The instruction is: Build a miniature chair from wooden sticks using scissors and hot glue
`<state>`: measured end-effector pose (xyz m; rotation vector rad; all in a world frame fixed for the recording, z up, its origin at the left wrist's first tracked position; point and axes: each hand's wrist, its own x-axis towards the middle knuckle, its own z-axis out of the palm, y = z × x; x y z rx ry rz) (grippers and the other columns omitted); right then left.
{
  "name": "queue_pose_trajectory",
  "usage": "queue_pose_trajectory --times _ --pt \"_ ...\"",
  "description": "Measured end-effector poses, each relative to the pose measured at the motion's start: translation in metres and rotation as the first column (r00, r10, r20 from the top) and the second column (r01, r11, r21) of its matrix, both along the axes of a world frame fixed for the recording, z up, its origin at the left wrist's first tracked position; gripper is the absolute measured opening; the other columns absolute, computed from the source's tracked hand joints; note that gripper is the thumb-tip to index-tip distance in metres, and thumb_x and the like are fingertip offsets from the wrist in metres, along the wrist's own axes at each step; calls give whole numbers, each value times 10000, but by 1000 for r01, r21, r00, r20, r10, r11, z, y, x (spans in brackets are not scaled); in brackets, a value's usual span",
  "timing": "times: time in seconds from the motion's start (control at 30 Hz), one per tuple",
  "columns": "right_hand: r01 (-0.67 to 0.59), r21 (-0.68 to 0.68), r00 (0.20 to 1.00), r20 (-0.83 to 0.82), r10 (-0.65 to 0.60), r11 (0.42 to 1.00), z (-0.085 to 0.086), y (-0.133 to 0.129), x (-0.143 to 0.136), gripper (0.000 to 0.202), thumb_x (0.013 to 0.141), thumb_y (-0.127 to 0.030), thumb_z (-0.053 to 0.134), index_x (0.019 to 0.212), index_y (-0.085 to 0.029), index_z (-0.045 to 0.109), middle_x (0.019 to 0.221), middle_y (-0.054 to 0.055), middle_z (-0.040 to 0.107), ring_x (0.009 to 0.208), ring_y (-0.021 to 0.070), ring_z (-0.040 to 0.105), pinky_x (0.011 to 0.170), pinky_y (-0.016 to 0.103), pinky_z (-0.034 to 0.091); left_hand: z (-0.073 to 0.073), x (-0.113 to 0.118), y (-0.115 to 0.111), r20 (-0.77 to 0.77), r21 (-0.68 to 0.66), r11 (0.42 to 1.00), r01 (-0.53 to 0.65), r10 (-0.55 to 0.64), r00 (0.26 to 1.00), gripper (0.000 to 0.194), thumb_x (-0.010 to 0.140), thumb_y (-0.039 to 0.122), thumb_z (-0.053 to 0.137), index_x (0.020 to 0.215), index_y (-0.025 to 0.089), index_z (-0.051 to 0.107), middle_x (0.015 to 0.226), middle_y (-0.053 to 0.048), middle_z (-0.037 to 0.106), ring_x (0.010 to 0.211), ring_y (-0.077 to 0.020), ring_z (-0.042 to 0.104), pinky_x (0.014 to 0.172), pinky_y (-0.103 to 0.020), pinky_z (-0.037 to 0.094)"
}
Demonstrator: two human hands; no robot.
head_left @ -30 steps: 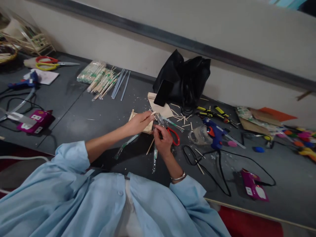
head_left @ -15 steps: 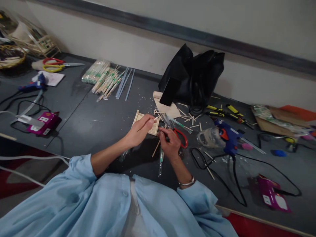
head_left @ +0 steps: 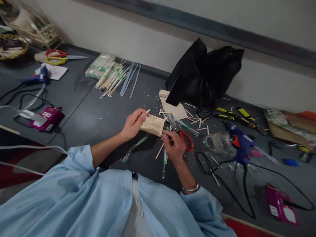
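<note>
A small panel of pale wooden sticks (head_left: 153, 125) lies on the dark table between my hands, with a raised strip along its edge. My left hand (head_left: 134, 123) pinches a short wooden stick (head_left: 148, 111) between thumb and fingers, above the panel's left end. At the panel's right corner, the fingertips of my right hand (head_left: 175, 147) are closed. A small dark and yellow bit shows between these fingers; its kind is unclear. Red-handled scissors (head_left: 188, 141) lie just beyond my right hand. Cut stick pieces (head_left: 197, 120) are scattered behind them.
A black bag (head_left: 209, 75) stands at the back with a phone (head_left: 177, 90) leaning on it. To the right are a blue glue gun (head_left: 240, 144), its looping cable and pliers (head_left: 224, 115). Bundled sticks (head_left: 112, 77) lie back left, near large scissors (head_left: 56, 57).
My left hand has drawn left with the short stick, uncovering more of the panel. The panel now appears turned. My right hand stays by its corner. The whole view has shifted slightly.
</note>
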<state>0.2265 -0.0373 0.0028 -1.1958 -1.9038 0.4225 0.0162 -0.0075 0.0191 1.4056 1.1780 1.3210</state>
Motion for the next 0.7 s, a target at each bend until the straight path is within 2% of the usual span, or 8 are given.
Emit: queue_pose_trajectory --times 0.07,0.13,0.27,0.37,0.47,0.53,0.6,0.7 --pt "-14 1 1000 -1 14 1000 -1 0 0 172 934 -260 567 1027 -238 710 724 6 701 671 158 647 688 312 528 2 0 -3 5 102 995 -14 14 1000 331 972 485 451 940 201 616 701 14 516 639 -113 463 579 -244 372" --pt "-24 2 1000 -11 24 1000 -2 0 0 173 933 -256 569 1030 -237 710 725 5 702 670 156 649 691 311 530 12 -2 -4 18 155 988 0 -3 1000 313 978 459 465 938 198 633 728 10 542 640 -101 469 578 -240 376" --pt "-8 -7 1000 -16 8 1000 -2 0 -1 177 935 -273 567 1029 -240 713 720 6 702 683 162 657 705 321 539 48 -17 3 99 225 974 27 -50 994 281 986 431 489 942 199 641 643 36 453 552 -74 408 520 -225 345" --pt "-5 -3 1000 -8 5 1000 -2 0 -2 176 937 -279 566 1028 -238 711 719 7 706 676 161 656 703 325 541 76 -36 7 112 253 967 2 -32 993 273 953 454 551 893 204 644 621 39 431 502 -66 384 465 -219 301" --pt "-15 5 1000 -9 15 1000 -2 0 -3 174 940 -271 563 1031 -236 707 733 9 712 670 154 656 700 318 538 93 -57 7 133 266 963 -33 -3 991 265 944 435 575 834 202 634 589 44 386 469 -61 362 429 -214 242" --pt "-19 9 1000 -14 19 1000 -3 0 -3 172 941 -270 564 1029 -234 707 739 10 713 672 152 657 705 314 537 95 -68 4 132 279 959 -57 20 991 273 934 448 589 823 202 635 565 48 392 441 -53 332 410 -210 216" --pt "-16 3 1000 -20 16 1000 -3 0 -4 175 943 -277 563 1029 -235 709 741 10 712 677 152 659 710 313 537 89 -76 -1 144 290 952 -94 54 988 279 926 451 598 809 199 628 551 50 395 428 -52 312 396 -211 196" --pt "-11 -8 1000 -19 11 1000 -4 1 -5 181 943 -290 561 1030 -240 712 744 9 713 694 158 663 719 318 538 74 -75 -9 157 143 983 -117 94 983 252 928 425 581 813 202 605 560 50 397 438 -59 315 404 -210 215"
